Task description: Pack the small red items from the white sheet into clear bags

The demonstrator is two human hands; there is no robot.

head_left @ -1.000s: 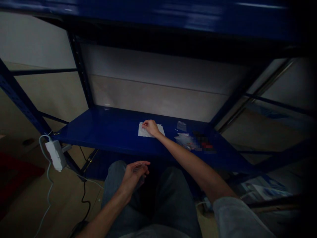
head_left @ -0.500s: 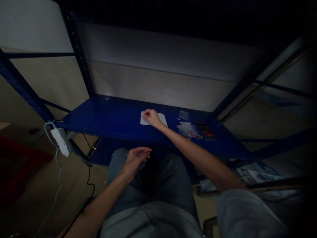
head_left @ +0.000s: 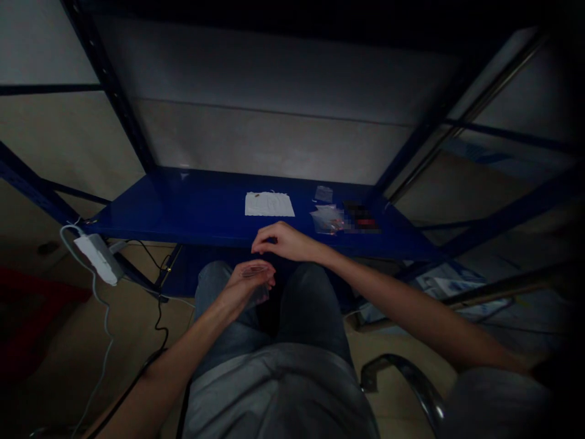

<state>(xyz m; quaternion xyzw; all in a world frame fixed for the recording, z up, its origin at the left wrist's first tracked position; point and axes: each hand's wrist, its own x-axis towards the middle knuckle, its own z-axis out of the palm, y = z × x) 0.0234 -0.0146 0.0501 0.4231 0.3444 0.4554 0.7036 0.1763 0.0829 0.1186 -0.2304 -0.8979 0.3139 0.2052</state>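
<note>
My left hand point(head_left: 247, 281) hovers over my lap, fingers curled round a small clear plastic bag point(head_left: 254, 272). My right hand point(head_left: 280, 240) is just above it, in front of the shelf edge, thumb and fingers pinched together; what they pinch is too small to make out. A white paper sheet point(head_left: 269, 204) lies flat on the blue metal shelf point(head_left: 183, 210), with a tiny dark piece near its left end.
Several small clear bags point(head_left: 327, 217) and a dark object lie on the shelf to the right of the paper. A white power adapter point(head_left: 97, 258) with cables hangs off the shelf's left corner. A chair armrest point(head_left: 402, 372) curves at lower right.
My right hand left the white paper on the shelf and drew back toward my left hand over my lap. The camera tilted down.
</note>
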